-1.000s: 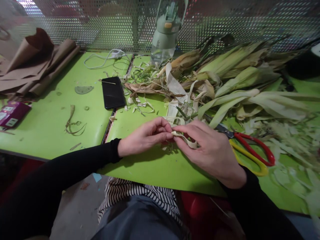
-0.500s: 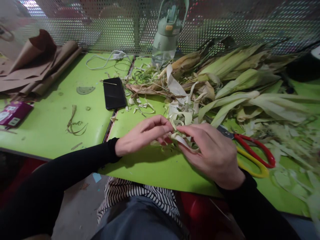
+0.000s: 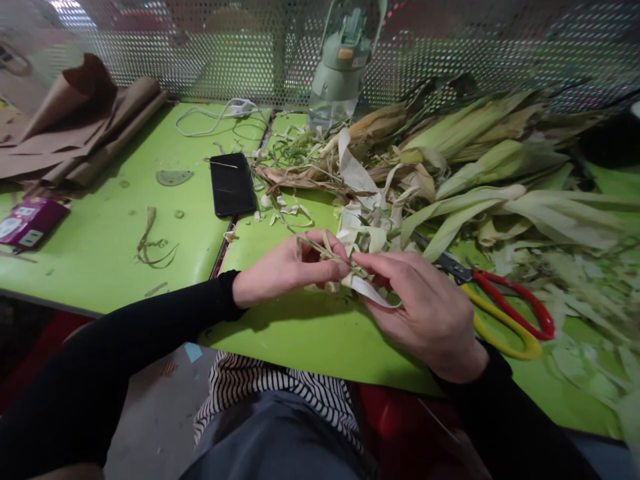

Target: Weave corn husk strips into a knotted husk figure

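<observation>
The table (image 3: 100, 267) top is smooth, faintly glossy green plastic. On it, the husk strip (image 3: 367, 290) looks dry, matt and fibrous. The scissors (image 3: 470, 277) have glossy plastic handles and dull metal blades, and the phone (image 3: 233, 185) is glossy black. Along the table's far edge stands perforated metal mesh (image 3: 200, 53).

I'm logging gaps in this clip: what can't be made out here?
Head view only.
husk strip, how it is folded: covered by fingers of the left hand and right hand.
scissors blades: under the corn husks.
water bottle top: cut by the upper edge.
scraps at far right: blurred.
</observation>
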A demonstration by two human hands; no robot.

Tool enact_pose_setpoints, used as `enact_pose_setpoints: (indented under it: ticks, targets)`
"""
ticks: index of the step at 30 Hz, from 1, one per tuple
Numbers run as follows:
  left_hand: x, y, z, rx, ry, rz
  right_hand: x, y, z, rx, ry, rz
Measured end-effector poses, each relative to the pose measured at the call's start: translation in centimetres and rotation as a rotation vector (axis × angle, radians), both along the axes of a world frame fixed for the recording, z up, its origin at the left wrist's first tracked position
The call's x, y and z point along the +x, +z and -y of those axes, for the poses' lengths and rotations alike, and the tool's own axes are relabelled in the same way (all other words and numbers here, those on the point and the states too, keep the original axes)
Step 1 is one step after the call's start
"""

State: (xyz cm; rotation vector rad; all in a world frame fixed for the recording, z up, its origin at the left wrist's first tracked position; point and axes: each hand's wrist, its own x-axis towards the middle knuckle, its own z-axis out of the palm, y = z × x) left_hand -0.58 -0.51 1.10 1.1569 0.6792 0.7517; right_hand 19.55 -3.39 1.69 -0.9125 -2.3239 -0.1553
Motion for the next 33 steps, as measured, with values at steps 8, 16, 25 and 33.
enact_pose_setpoints:
  ticks: [8, 16, 25, 33]
  targets:
    - [0.0, 0.2, 0.6, 0.144, 0.261, -0.133, 0.0, -0.2, -0.1, -0.112, -0.108, -0.010]
    - [-0.4, -0.5, 0.2, 0.435, 0.076, -0.292, 0.3, 0.3, -0.4, -0.242, -0.068, -0.088]
    - [-0.2, -0.3, 0.2, 0.223, -0.055, -0.111, 0.6, 1.2, -0.4, -0.426, -0.075, -0.129]
    - [-0.3, -1.0, 0.1, 0.088, -0.212, -0.034, 0.3, 1.3, -0.7, -0.529, 0.023, -0.120]
